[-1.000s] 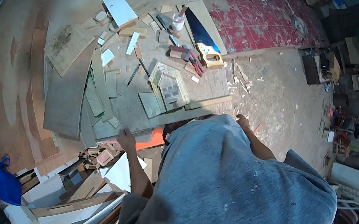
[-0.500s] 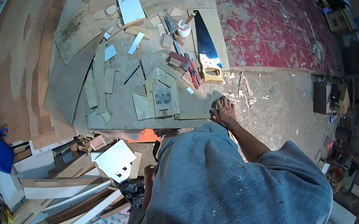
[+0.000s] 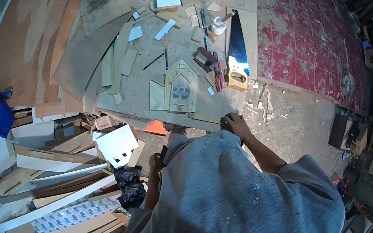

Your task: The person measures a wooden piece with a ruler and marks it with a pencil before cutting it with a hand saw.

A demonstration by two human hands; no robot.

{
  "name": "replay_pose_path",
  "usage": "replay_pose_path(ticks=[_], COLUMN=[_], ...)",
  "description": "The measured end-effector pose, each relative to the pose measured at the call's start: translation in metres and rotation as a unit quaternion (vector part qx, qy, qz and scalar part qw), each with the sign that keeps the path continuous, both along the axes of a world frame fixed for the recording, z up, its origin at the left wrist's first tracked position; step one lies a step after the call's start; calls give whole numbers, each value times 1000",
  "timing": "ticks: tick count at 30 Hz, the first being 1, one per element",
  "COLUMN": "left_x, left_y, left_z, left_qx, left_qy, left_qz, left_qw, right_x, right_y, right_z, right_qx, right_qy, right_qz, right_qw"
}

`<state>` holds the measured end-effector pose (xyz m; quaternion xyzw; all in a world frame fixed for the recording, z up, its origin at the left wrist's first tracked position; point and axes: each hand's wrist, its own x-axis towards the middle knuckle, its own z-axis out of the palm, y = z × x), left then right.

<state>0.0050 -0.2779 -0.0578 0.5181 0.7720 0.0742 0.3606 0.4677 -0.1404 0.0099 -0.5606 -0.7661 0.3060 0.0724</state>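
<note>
My right hand (image 3: 234,126) rests on the near right corner of the worktable (image 3: 132,107), fingers bent but a little apart, beside a pale wood strip (image 3: 206,120) along the edge. Low at my left side is my left hand (image 3: 155,162), next to a small dark thing (image 3: 164,153) that I cannot make out; its fingers are mostly hidden. Ahead on the table lies a small flat wooden house shape (image 3: 181,88) with a peaked roof and window-like dark squares. A separate slanted wood piece (image 3: 156,94) lies to its left.
A handsaw (image 3: 236,46) lies at the table's right, near red-handled pliers (image 3: 218,75) and a white tub (image 3: 218,26). A pencil (image 3: 154,61) and offcuts are scattered about. Stacked boards (image 3: 61,183) fill the lower left. Wood scraps (image 3: 261,103) litter the floor at right.
The view has shifted, so the table appears farther right. My right hand's fingers, spread flat before, are now more bent at the table edge. My left hand has come up slightly by my side.
</note>
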Motion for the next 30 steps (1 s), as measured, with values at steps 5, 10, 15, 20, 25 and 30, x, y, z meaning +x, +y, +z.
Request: replay_pose_path(ticks=[5,10,15,20,25,30], left_x=[-20,-58,-63,-55,-46,-22], left_y=[34,153,306,402,458,474], left_z=[11,34,72,107,91,96], left_qx=[-130,53,255,277,288,213], left_qy=[62,121,123,222,202,228], left_qz=[6,23,-21,-237,-342,-308], left_qw=[990,991,959,904,871,899], right_x=[-12,-41,-71,-85,-98,-118], right_y=[0,-4,-19,-50,-127,-246], right_z=[7,23,23,17,9,-29], right_qx=[-32,-39,-19,-26,-11,-66], right_qy=[-32,-60,-169,-176,-155,-146], right_qz=[-22,-76,-206,-383,-427,-467], right_qw=[999,995,964,906,891,870])
